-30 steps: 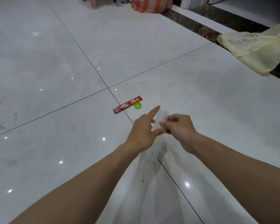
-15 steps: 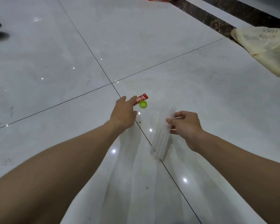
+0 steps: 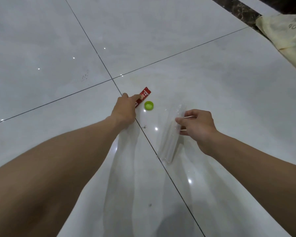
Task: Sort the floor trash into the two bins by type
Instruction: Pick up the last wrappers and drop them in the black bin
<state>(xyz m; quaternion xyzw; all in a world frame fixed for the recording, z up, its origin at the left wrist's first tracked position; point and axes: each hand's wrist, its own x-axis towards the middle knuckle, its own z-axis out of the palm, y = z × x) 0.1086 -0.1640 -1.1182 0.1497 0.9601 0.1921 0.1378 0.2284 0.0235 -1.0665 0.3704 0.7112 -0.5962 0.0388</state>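
Down on the white tile floor (image 3: 44, 48), just past the crossing of the grout lines, the left hand (image 3: 125, 109) has arrived at the red packet (image 3: 145, 95). A second ago both hands were together on the clear wrapper (image 3: 171, 135). Half a second ago the left had split off and was closing in on the packet. Now its forefinger lies straight along the packet's top and the thumb is out to the side. No pinch shows yet, and the packet is flat on the tile with its near end hidden under the hand.

The green bottle cap (image 3: 149, 105) sits just beside the packet, apart from it and untouched.

The right hand (image 3: 199, 125) hasn't let go. It pinches the clear wrapper near its top between thumb and fingers, and the rest hangs down at a slant, its lower end close to the floor.

What does that mean for the sort? My read is that the wrapper is secured and the packet is the piece now being collected, with the cap left to come. Neither bin is in view, so nothing has been dropped anywhere yet. A thin flat packet on glossy tile may need sliding or an edge lifted before the fingers can get under it.

A pale yellow bag (image 3: 287, 36) lies well off at the far right.
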